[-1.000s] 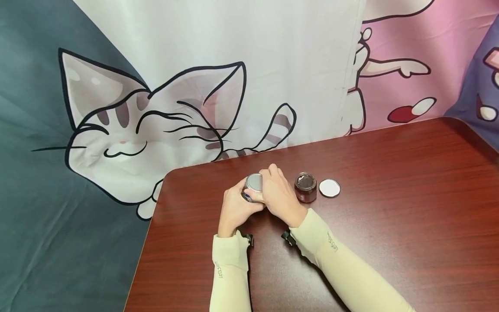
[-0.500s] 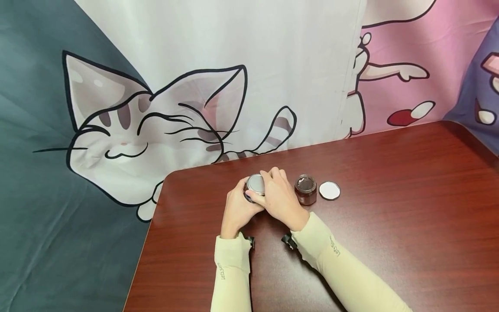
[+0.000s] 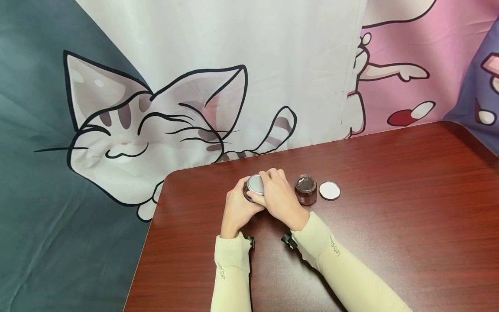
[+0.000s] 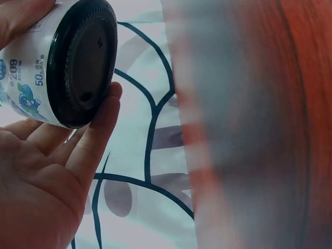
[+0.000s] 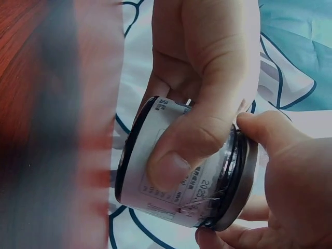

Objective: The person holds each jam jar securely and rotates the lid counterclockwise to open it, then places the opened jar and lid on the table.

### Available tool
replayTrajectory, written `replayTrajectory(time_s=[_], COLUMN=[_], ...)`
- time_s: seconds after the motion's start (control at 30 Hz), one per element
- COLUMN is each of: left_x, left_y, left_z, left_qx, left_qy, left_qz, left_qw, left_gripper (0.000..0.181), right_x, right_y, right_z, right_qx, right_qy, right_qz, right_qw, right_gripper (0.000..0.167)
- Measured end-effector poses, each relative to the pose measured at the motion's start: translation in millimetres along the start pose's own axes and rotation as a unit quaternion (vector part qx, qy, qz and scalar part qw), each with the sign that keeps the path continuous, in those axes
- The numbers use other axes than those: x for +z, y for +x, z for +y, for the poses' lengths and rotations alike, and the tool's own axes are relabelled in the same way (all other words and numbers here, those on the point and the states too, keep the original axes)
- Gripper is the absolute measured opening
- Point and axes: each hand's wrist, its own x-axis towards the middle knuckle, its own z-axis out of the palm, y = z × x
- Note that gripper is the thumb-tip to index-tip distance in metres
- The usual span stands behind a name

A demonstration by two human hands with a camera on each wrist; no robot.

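A glass jar [image 4: 31, 88], its pale label printed with blueberries, is held up off the table and tilted, as the wrist views show its dark base. Around its body my left hand [image 3: 239, 209] grips, the thumb pressed on the label in the right wrist view. On the silver lid [image 3: 255, 183] my right hand [image 3: 281, 197] curls its fingers and thumb, covering the lid's right side. The lid sits on the jar. Right of my hands stands a second jar [image 3: 306, 195], uncovered, with dark contents. Beside it lies a round lid [image 3: 329, 190], white side up.
The reddish-brown wooden table [image 3: 397, 208] extends right and towards me. Its left edge runs close to my left arm. A cartoon cat curtain [image 3: 308, 65] hangs directly behind the far edge. Small black wrist cameras sit at both cuffs.
Both hands stay on the same jar and its lid, with only a slight shift to the right. The head view has tilted slightly. The uncovered jar and loose lid have not moved.
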Motion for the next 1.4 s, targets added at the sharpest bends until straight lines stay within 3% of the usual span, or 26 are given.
replayTrajectory(time_s=[1.4], left_x=[0.2], left_y=[0.6], left_z=[-4.4], left_qx=[0.017], left_qy=[0.004], left_qz=[-0.014], left_qw=[0.9998], left_gripper=[0.075], right_x=[-3.7], right_y=[-1.4], right_z=[1.1], right_qx=[-0.029], right_qy=[0.037], right_qz=[-0.058], right_qw=[0.9972], right_gripper=[0.062])
